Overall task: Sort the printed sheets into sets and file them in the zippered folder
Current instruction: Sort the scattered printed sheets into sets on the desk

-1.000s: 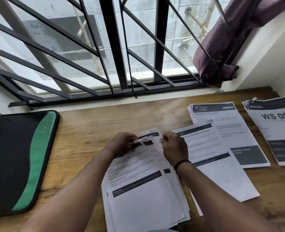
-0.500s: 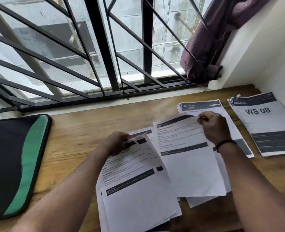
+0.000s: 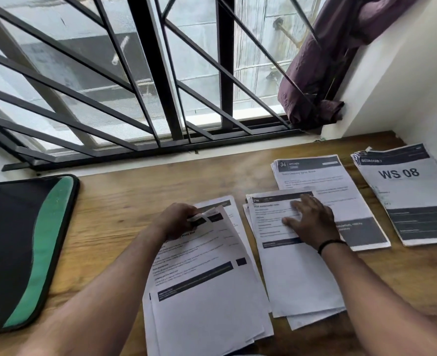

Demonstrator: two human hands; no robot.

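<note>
Several stacks of printed sheets lie on the wooden desk [image 3: 125, 201]. My left hand [image 3: 176, 219] pinches the top corner of the upper sheet of the unsorted stack [image 3: 207, 299] in front of me, curling that corner up. My right hand [image 3: 310, 222] rests flat, fingers spread, on the top sheet of a second pile [image 3: 297, 278] just to the right. Behind that lies a stack headed "34 Kitchen" [image 3: 320, 176], and at the far right a stack marked "WS 08" [image 3: 402, 191]. The black and green zippered folder [image 3: 24, 247] lies closed at the desk's left edge.
A barred window [image 3: 155, 73] runs along the back of the desk. A purple curtain [image 3: 323, 60] hangs bunched at its right end. A white wall [image 3: 418, 86] closes the desk's right side. Bare wood shows between the folder and the stacks.
My right hand carried one sheet rightward from the front stack, laid it on the second pile and now presses it flat. My left hand has stayed on the front stack's top corner.
</note>
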